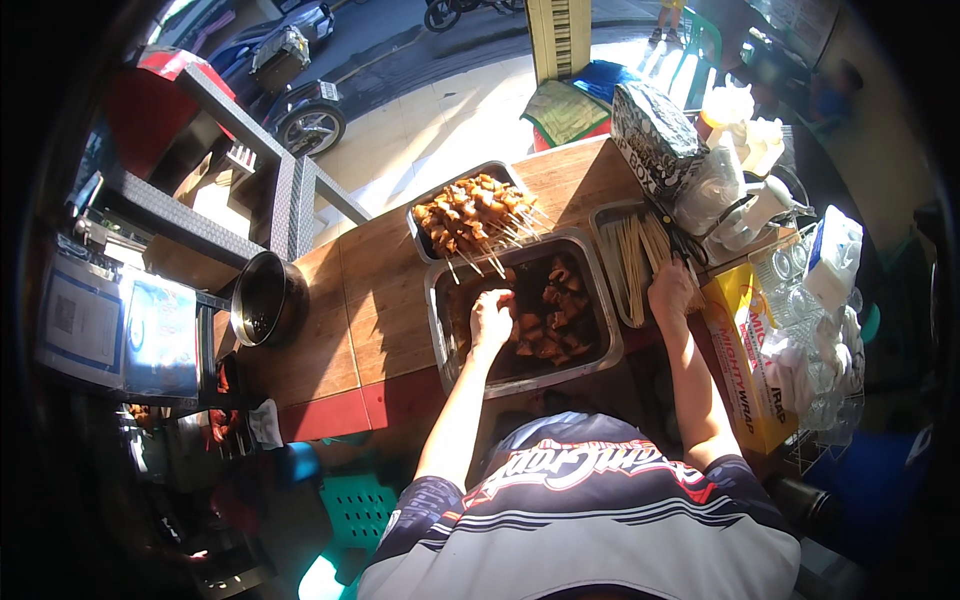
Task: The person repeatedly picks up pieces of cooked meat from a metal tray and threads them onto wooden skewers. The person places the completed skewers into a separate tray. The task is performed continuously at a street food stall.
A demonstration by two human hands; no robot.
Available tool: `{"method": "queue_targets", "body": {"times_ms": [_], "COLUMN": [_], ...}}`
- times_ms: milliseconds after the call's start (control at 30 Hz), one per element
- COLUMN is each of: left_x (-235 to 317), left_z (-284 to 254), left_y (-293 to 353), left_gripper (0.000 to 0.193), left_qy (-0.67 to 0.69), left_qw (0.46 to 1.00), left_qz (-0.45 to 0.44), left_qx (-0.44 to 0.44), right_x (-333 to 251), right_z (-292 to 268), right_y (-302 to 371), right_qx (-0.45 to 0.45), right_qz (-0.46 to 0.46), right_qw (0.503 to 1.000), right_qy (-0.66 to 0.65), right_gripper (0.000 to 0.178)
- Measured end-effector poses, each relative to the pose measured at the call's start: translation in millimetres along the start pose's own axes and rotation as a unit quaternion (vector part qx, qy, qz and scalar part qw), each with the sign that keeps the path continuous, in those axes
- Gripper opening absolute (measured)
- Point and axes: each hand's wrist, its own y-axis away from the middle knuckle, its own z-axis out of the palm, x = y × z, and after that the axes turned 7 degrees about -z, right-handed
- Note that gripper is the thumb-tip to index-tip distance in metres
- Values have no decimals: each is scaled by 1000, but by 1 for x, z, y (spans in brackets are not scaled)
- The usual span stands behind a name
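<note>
My left hand (491, 321) is over a deep metal tray (436, 345) of dark marinade, its fingers pinched on a small reddish piece of meat. Loose chunks of marinated meat (545, 338) lie in the sauce on the tray's right side. To the right, my right hand (672, 289) reaches into a narrow metal tray (608, 222) of bamboo skewers (634, 258), its fingers closed at the sticks. Behind the marinade, a smaller tray (421, 238) holds a heap of skewered meat (473, 214), with bare stick ends pointing toward me and to the right.
A dark round pot (268, 298) stands on the wooden table (330, 330) at left. A yellow wrap box (750, 350), a wire rack of glasses (815, 330), plastic bags and a patterned box (655, 140) crowd the right. Past the table, a motorcycle (308, 125) is parked outside.
</note>
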Motion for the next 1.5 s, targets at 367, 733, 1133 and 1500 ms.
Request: {"method": "queue_targets", "body": {"times_ms": [367, 733, 1133, 1500], "left_x": [35, 12, 20, 39], "left_z": [7, 31, 14, 5], "left_y": [34, 5, 4, 10], "left_gripper": [34, 17, 17, 18], "left_qy": [-169, -194, 477, 619], "left_qw": [971, 968, 803, 691], "left_qz": [139, 144, -306, -336], "left_qx": [-95, -62, -184, -162], "right_x": [9, -26, -47, -53], "right_z": [-28, -49, -75, -72], "right_y": [13, 93, 139, 148], "right_qx": [275, 158, -83, -17], "right_qz": [-89, -95, -97, -139], "right_qw": [955, 940, 896, 889], "right_qy": [-69, -287, -425, -436], "right_gripper": [10, 11, 6, 8]}}
